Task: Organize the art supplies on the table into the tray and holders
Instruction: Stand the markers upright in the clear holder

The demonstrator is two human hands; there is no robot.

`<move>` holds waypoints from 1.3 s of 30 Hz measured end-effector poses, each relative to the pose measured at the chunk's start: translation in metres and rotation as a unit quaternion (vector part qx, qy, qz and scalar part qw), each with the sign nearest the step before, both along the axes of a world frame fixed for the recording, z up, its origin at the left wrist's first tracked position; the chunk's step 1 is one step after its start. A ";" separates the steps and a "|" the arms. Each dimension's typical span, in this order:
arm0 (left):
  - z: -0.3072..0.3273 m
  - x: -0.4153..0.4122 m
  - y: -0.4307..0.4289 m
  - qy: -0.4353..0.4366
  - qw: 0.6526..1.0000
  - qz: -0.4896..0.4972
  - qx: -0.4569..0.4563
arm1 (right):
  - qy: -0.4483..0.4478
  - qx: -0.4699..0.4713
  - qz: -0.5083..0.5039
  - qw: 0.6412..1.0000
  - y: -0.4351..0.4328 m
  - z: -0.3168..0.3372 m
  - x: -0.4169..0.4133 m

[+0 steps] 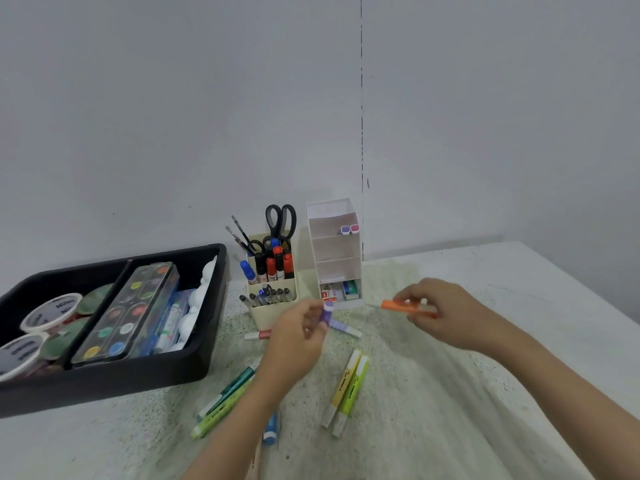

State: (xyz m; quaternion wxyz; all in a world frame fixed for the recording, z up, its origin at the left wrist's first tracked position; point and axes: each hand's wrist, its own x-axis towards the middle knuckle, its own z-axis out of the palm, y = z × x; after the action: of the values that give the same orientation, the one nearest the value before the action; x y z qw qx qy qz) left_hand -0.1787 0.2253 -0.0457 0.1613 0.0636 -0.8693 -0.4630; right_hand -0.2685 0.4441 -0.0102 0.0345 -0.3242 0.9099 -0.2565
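Note:
My left hand [298,337] grips a purple highlighter [327,312] upright, just in front of the cream pen holder [273,311]. My right hand [440,311] holds an orange highlighter [398,305] level, to the right of the white tiered organizer [334,251]. Loose on the table lie a yellow highlighter [343,384] and a green one [351,393], a teal highlighter [230,389] and a lime one [218,415], a blue highlighter [270,429], a pink one [258,335] and another purple one [344,328]. The black tray [145,379] sits at left.
The tray holds a watercolour palette [130,311], paint tubs [52,313] and white items. Scissors [280,220], brushes and markers stand in the cream holder. Two highlighters [349,229] sit in the organizer's top tier, small boxes in its bottom. A wall runs behind; the table edge is far right.

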 end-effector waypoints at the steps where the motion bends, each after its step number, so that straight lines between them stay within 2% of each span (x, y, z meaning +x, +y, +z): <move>1: 0.011 -0.001 -0.001 0.025 1.000 -0.005 0.019 | 0.020 -0.005 -0.002 1.000 -0.006 0.009 -0.002; 4: 0.042 -0.010 -0.011 0.080 0.995 -0.008 0.055 | 0.055 -0.076 -0.016 0.995 -0.025 0.037 -0.007; 8: 0.079 -0.026 -0.023 0.103 0.981 -0.014 0.165 | 0.087 -0.172 -0.043 0.980 -0.051 0.071 -0.016; 11: 0.094 -0.034 -0.029 0.140 0.975 -0.009 0.171 | 0.088 -0.219 -0.040 0.971 -0.070 0.089 -0.023; 14: 0.102 -0.041 -0.031 0.145 0.974 -0.014 0.176 | 0.092 -0.230 -0.043 0.968 -0.086 0.096 -0.031; 19: 0.109 -0.050 -0.035 0.180 0.967 -0.024 0.180 | 0.169 -0.168 -0.048 0.970 -0.099 0.086 -0.046; 23: 0.111 -0.056 -0.040 0.199 0.962 -0.019 0.183 | 0.195 -0.190 -0.034 0.962 -0.104 0.079 -0.049; 28: 0.110 -0.063 -0.047 0.201 0.958 -0.009 0.203 | 0.153 -0.264 -0.013 0.952 -0.102 0.079 -0.049; 30: 0.109 -0.067 -0.050 0.196 0.958 -0.015 0.207 | 0.160 -0.246 -0.001 0.956 -0.102 0.076 -0.051; 34: 0.104 -0.073 -0.048 0.227 0.960 -0.015 0.166 | 0.224 -0.149 0.037 0.962 -0.104 0.067 -0.054; 37: 0.104 -0.075 -0.046 0.249 0.955 -0.003 0.160 | 0.303 -0.082 0.078 0.946 -0.106 0.060 -0.056; 39: 0.105 -0.074 -0.045 0.275 0.951 0.003 0.143 | 0.348 -0.062 0.068 0.933 -0.106 0.053 -0.058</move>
State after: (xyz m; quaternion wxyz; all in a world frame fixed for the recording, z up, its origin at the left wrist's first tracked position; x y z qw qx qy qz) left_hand -0.2530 0.1798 0.0589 0.3847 -0.0408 -0.7160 -0.5810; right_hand -0.3264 0.3378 0.0431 -0.2873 -0.4554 0.8231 -0.1805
